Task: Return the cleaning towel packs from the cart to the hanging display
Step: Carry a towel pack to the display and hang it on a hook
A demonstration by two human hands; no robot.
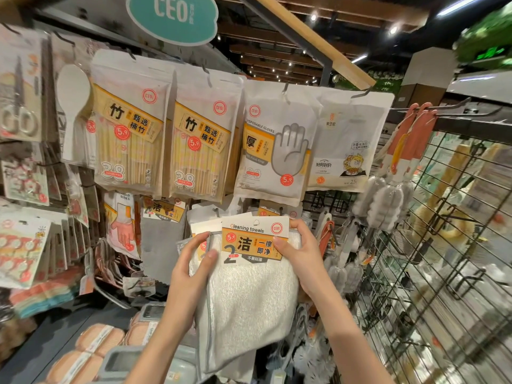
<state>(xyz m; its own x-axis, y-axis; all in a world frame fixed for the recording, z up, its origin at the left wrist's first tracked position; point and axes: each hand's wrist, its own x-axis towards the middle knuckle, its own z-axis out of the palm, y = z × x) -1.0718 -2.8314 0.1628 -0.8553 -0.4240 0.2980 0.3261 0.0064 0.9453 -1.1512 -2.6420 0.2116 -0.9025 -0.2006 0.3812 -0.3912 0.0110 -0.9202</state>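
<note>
Bright ceiling spotlights point(393, 29) overhead; edges warped and blurred.

- We see fluffy matt cloth on the cleaning towel pack point(249, 295), below our fingertips point(212, 254).
- Its header card point(253, 239), between our thumbs: smooth paper.
- Above our fingers, glossy plastic chopstick bags point(130, 126).
- Right of our fingers, dark metal wire grid point(432, 245).

Above me hung two bamboo chopstick packs point(130, 126), a disposable gloves pack point(274, 145) beside them, bottle brushes point(388, 195) on the right, a teal CEO sign point(173, 15) overhead.
</note>
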